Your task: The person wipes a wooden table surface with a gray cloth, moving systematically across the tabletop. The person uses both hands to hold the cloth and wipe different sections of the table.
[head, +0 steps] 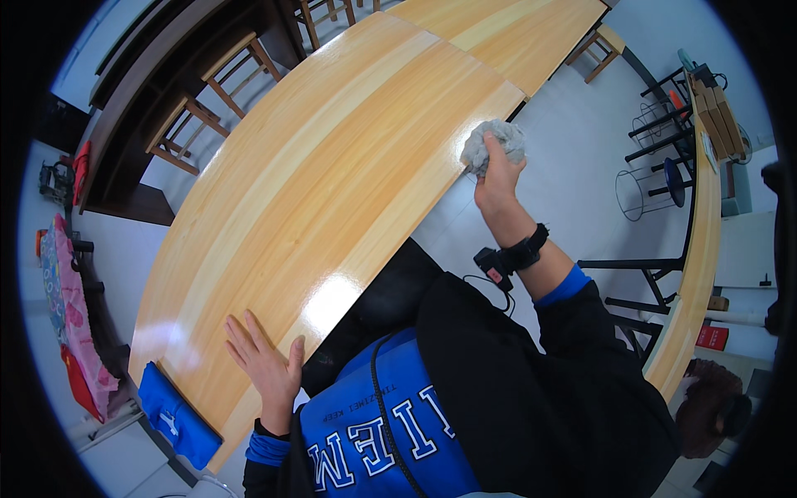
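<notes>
My right hand [501, 177] grips a crumpled grey cloth [492, 144] at the near right edge of a long wooden table [299, 205]. Part of the cloth lies over the table's edge, and the fingers beneath it are hidden. A black strap with a small device [510, 256] is around my right wrist. My left hand [266, 367] rests on the tabletop near its close left end, palm down with fingers apart and nothing held. To the left of it, a folded blue cloth item [177, 417] lies at the table's end.
A second wooden table [510, 37] adjoins the far end. Wooden stools [187, 134] stand by a dark shelf unit on the left. To the right, past the floor, a wooden bench-like table [707, 249] with black legs holds cardboard pieces [719, 118]. A cable hangs near my right forearm.
</notes>
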The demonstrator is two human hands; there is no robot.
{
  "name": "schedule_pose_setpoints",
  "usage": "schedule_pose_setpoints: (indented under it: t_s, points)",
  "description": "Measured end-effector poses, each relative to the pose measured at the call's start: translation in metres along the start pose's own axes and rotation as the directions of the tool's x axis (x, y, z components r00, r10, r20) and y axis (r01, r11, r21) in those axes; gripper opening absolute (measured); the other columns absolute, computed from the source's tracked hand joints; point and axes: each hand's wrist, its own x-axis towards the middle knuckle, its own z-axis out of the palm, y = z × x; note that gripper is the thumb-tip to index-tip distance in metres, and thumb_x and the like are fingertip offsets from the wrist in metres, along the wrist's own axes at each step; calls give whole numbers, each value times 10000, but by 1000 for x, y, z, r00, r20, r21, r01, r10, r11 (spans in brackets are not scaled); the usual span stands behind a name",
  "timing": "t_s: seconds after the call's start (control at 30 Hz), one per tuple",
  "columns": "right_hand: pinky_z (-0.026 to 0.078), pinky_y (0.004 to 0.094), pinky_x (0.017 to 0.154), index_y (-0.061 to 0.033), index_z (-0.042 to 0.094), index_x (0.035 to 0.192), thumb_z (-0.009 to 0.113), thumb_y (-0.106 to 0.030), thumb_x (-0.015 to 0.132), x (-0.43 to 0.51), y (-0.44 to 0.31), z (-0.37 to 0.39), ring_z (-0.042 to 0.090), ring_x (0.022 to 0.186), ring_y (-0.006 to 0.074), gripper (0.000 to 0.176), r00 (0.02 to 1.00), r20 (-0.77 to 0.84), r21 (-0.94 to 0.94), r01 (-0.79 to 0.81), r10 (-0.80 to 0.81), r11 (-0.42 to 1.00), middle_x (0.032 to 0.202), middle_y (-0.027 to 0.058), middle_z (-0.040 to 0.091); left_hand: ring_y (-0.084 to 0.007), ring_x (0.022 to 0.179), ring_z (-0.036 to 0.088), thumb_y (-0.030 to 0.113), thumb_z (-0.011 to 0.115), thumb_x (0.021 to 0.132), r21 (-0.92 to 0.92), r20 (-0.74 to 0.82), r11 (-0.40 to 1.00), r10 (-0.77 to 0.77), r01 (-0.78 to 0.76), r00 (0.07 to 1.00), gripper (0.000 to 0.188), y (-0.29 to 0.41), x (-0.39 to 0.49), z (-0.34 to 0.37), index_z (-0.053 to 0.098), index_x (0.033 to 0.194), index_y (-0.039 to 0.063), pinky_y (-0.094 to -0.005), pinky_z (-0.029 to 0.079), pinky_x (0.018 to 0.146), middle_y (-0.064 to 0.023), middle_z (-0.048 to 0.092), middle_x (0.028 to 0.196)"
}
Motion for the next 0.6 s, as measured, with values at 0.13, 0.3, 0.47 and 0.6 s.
schedule_pose_setpoints:
  t_s: [0.13, 0.3, 0.47, 0.6]
  points:
    - [493, 389, 1047, -60, 254, 1444, 803, -81, 876, -40, 3, 1, 551, 1223, 230, 791, 998, 39, -15, -45, 45, 999, 1349, 109, 503, -451, 1577, 87, 629, 539, 976, 12, -4, 1000, 3, -2, 1000, 968, -1, -1, 1, 196, 1639, 13, -584, 50, 1246, -302, 109, 1690]
    - [585, 340, 841, -102, 455, 1319, 720, -81, 948, -82, 13, -5, 652, 1090, 171, 457, 995, 50, -79, -78, 82, 994, 1222, 47, 606, -451, 1576, 89, 631, 539, 975, 22, -8, 1000, 7, -7, 1000, 969, -2, 0, 2, 201, 1638, 11, -585, 51, 1245, -302, 114, 1689]
    - [570, 309, 825, -101, 549, 1259, 673, -50, 972, -119, 10, -17, 659, 1039, 146, 316, 947, 266, -106, -156, 179, 982, 1113, 17, 646, -453, 1575, 95, 630, 546, 972, 16, -12, 1000, 6, -5, 1000, 969, -1, 0, 2, 207, 1636, 9, -588, 54, 1244, -302, 119, 1688]
    - [544, 404, 1021, -114, 569, 1285, 734, -146, 954, -132, -18, -44, 645, 1154, 191, 371, 662, 480, -150, -584, 575, 798, 1206, 32, 656, -452, 1574, 100, 625, 557, 970, 2, -4, 1000, 1, -1, 1000, 967, -2, -2, 0, 212, 1636, 15, -589, 57, 1244, -302, 126, 1686]
